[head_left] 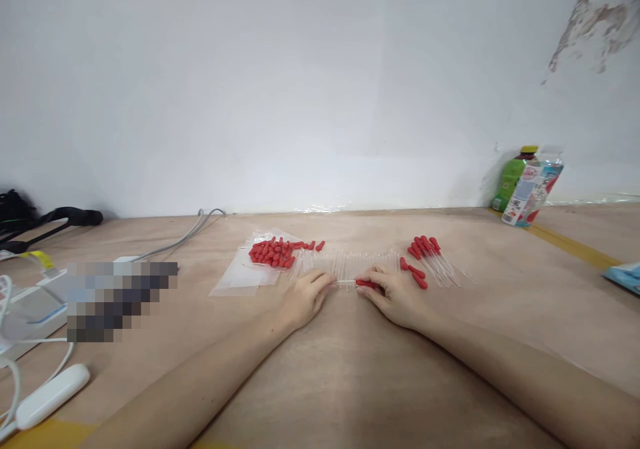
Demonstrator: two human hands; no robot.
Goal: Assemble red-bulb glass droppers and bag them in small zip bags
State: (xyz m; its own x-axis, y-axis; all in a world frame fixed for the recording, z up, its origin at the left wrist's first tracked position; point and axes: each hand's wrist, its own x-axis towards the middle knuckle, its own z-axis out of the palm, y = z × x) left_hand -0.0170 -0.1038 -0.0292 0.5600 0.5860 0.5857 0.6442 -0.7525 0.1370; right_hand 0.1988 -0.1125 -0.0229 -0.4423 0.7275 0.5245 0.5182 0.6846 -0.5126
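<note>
My left hand [306, 297] pinches one end of a thin clear glass tube [345, 281], held level just above the table. Facing it, my right hand [393, 293] is closed on a red rubber bulb [366, 283] at the tube's other end. Whether the tube sits inside the bulb is too small to tell. Behind both hands lies a row of clear glass tubes [350, 262]. A heap of red rubber bulbs [273, 254] rests on a plastic bag beyond my left hand. Loose red bulbs [417, 277] lie beside my right hand.
Several droppers with red bulbs [429, 245] are fanned out at the right. Two drink bottles [533, 192] stand against the wall. On the left are a power strip [30, 312], a white plug-like device [53, 395], a grey cable [187, 235] and a black object [65, 219].
</note>
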